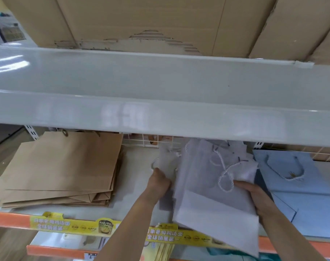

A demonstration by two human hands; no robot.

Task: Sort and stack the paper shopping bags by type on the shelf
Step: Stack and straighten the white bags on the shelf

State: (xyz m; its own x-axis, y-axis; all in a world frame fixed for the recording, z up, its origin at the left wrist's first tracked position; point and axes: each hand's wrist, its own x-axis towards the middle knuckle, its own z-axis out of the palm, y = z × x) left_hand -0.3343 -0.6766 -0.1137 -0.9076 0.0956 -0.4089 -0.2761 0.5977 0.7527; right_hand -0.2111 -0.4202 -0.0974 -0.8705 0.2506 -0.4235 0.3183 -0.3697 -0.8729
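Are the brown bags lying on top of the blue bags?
No, the brown bags lie stacked at the left of the shelf, far apart from the blue bags at the right.

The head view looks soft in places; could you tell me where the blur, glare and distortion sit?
In the head view, the upper shelf's front edge is smeared, its labels unreadable; glare streaks its top at far left; the wide lens bows that shelf; the white bags held by the left hand and right hand look motion-blurred; the brown bag stack is sharper.
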